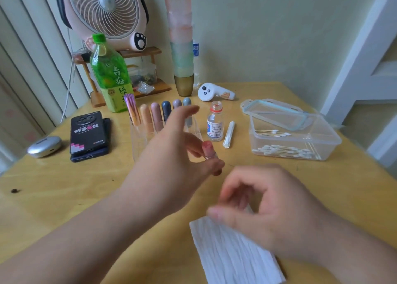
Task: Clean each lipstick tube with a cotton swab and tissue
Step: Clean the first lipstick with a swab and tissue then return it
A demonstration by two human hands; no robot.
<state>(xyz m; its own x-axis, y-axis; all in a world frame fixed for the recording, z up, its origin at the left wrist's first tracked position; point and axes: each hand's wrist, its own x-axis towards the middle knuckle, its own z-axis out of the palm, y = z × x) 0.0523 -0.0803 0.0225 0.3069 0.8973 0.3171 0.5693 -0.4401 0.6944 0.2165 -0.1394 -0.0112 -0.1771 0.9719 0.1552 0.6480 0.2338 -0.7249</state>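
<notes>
One tissue (232,253) under right grip (268,204), hold unclear; left grip (171,155) pinches one lipstick (208,148); six lipsticks (156,116) stand behind.

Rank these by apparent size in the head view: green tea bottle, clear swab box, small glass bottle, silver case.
1. clear swab box
2. green tea bottle, though it stands farther back
3. small glass bottle and silver case: they look about alike, so not ranked

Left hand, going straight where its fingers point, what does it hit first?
Probably the grey lipstick at the end of the row in the clear holder, though depth is unclear.
</notes>
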